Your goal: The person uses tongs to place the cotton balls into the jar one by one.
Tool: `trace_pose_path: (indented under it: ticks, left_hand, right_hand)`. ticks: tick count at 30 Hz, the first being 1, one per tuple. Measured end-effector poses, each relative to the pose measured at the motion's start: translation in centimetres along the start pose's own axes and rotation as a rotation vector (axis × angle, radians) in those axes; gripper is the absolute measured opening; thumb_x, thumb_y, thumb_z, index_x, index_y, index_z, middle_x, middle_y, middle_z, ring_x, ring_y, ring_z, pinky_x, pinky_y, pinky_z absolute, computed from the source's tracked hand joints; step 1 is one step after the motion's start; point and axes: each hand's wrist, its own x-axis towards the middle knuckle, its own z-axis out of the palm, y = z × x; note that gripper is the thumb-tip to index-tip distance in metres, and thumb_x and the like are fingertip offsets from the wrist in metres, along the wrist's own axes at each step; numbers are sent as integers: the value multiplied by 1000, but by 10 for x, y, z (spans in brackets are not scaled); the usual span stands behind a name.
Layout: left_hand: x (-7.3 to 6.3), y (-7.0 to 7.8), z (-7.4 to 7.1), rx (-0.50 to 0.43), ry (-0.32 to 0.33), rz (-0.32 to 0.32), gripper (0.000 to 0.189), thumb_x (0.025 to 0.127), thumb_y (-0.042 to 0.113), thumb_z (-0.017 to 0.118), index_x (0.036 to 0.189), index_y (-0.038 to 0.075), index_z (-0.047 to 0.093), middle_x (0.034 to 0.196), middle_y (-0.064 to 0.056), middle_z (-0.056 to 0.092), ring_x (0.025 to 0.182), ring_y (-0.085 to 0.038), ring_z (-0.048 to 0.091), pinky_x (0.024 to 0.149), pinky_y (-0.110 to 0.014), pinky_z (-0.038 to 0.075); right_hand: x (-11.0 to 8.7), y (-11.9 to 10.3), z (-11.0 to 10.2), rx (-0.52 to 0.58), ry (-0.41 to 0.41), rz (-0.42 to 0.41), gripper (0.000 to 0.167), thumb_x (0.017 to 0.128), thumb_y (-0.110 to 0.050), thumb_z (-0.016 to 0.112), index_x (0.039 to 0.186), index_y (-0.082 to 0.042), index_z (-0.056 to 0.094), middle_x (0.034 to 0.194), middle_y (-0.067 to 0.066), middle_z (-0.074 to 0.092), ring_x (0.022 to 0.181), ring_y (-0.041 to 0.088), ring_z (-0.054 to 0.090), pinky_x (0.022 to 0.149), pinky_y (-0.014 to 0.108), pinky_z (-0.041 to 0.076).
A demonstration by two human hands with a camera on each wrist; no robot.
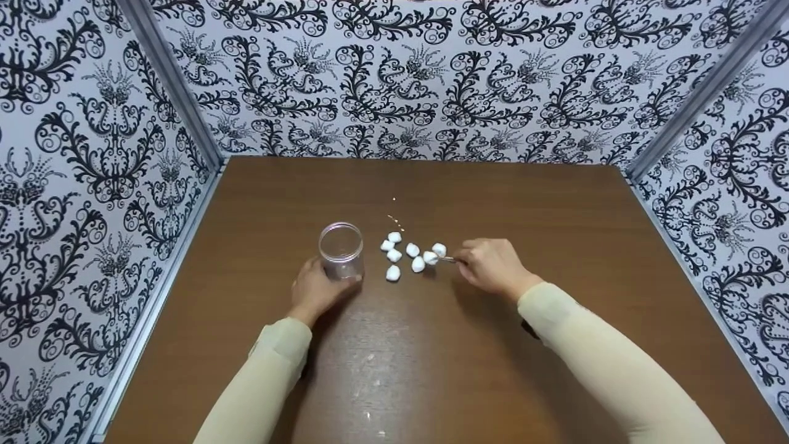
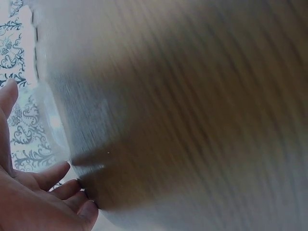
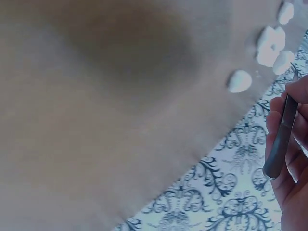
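Note:
A clear, open-topped jar [image 1: 342,250] stands on the table left of the cotton balls. My left hand [image 1: 317,288] holds it low down, thumb along the near side; the far fingers are hidden behind the jar. In the left wrist view the left hand [image 2: 45,199] has its thumb and fingers spread on either side of the see-through wall. My right hand [image 1: 492,265] pinches metal tweezers [image 1: 449,259], whose tips point left at a cotton ball [image 1: 430,258]. Seen from the right wrist, the tweezers [image 3: 284,132] lie between thumb and fingers, rounded end toward the palm.
Several more white cotton balls [image 1: 393,273] lie loosely grouped between the hands. Small pale specks [image 1: 396,221] dot the brown table [image 1: 505,197] beyond them. Patterned panels [image 1: 407,80] with metal posts [image 1: 696,86] enclose the table at the back and sides.

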Motion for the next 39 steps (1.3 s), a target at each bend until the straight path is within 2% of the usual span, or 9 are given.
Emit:
trace_pose_path:
  ticks: [6,13,20,24,30,39]
  left_hand:
    - [1,0,1,2,-7,5,97,74,59,80,144,1,47,144,-19,47,132,-36,43,106,-58,30]
    - [1,2,1,-3,-9,6,96,74,57,80,145,1,46,146,-20,45,133,-36,42,106,-58,30]
    - [2,3,1,6,2,16,95,74,58,80,143,1,48,144,-20,48,132,-37,44,105,-59,32]
    - [1,6,0,1,10,25,94,74,57,80,142,1,50,143,-20,49,131,-36,46,104,-59,33]
    - [-1,7,-1,-12,2,21,91,75,57,80,143,3,49,142,-18,49,129,-37,47,104,-59,33]
    - [2,1,-2,4,6,1,93,73,58,81,142,3,50,142,-19,49,128,-39,47,104,-58,33]
  right_hand:
    - [35,-6,-12,-19,12,-32,6,82,-16,70,83,-15,76,73,-4,61,58,17,59,43,39,46]
    - [82,-27,-28,-30,18,-58,10,87,-19,68,90,-15,77,77,-3,62,64,18,62,46,38,48]
    - [118,-55,-24,-3,72,-89,12,87,-19,66,90,-17,77,78,-5,63,68,16,63,50,36,49]
    - [126,-66,-15,26,60,-103,13,86,-17,65,87,-17,77,76,-5,63,67,16,63,52,36,51]
    - [125,-77,-8,45,48,-126,9,84,-15,68,83,-17,77,72,-3,59,64,19,61,51,38,50]
    - [119,-72,-14,50,9,-125,9,84,-19,71,90,-16,77,79,-3,64,70,19,65,52,40,51]
